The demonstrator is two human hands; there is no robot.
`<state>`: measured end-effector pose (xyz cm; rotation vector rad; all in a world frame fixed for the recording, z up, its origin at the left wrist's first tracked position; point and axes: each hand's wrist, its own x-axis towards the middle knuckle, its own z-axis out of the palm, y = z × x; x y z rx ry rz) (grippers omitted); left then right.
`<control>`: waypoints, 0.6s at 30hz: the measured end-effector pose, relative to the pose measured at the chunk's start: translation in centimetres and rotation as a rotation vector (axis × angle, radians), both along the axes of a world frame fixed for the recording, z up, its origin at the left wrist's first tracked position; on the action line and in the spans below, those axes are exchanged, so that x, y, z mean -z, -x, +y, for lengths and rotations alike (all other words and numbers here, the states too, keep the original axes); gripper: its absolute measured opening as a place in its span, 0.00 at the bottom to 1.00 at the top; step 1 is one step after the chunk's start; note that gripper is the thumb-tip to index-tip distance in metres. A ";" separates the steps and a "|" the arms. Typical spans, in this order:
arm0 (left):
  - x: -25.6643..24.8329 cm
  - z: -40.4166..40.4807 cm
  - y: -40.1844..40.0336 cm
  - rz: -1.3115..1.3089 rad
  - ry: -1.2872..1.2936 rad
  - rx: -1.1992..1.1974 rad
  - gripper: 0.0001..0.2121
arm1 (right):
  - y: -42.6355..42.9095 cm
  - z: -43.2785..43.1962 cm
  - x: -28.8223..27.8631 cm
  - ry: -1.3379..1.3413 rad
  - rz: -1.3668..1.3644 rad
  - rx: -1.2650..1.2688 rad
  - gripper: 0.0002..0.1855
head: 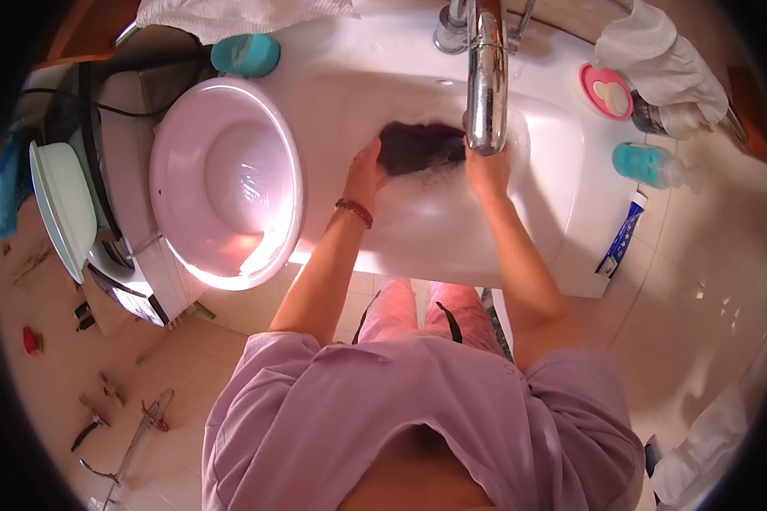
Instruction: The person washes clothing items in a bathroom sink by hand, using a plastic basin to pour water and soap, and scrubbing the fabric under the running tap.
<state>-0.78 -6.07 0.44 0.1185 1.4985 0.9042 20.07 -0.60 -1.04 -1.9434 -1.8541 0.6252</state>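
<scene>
A dark wet cloth, perhaps a garment, is stretched sideways low in the white washbasin. Its left edge is in my left hand, with a reddish-brown bracelet around that wrist. My right hand grips the opposite end, its fingers partly hidden behind the chrome faucet. Small suds lie around the cloth's lower edge.
Left of the basin, a pale pink plastic washbowl stands tilted near a teal container. On the right are a pink soap dish, a teal-liquid bottle and a blue toothpaste tube. White towels hang at the back.
</scene>
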 end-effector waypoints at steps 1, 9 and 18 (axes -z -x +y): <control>0.0 0.3 -0.6 0.073 0.025 0.028 0.28 | -0.5 -1.1 3.6 -0.102 -0.142 -0.183 0.15; 3.5 2.2 -2.0 -0.407 -0.027 -0.042 0.32 | 3.5 1.6 3.7 0.431 0.169 -0.219 0.14; -3.4 4.2 -3.2 -0.653 -0.080 -0.056 0.26 | 8.0 -5.9 -9.5 -0.406 0.262 -0.450 0.09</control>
